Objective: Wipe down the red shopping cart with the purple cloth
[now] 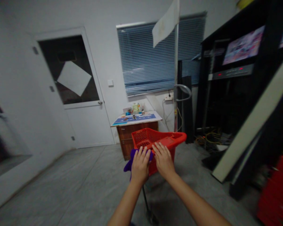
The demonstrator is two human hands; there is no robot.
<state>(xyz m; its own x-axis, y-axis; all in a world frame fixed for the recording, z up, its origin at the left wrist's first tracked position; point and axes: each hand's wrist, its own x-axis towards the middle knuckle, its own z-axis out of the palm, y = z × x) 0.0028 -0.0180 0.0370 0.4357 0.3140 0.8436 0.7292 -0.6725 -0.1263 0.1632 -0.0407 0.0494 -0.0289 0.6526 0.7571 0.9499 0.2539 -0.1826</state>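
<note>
Your L hand lies on purple cloth, R hand on red basket; can't tell if clamped. Prob. steadying basket; next move needs even pressure.

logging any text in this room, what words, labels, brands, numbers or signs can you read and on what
No text reads clearly enough to quote.
Blue-and-white printed sheet on the brown wooden cabinet: white characters, too blurred.
Small multicoloured items on the cabinet: any labels too small.
Grey panel with red lights, and the bright screen above: too blurred.
White square paper on the white door: no writing visible.
</note>
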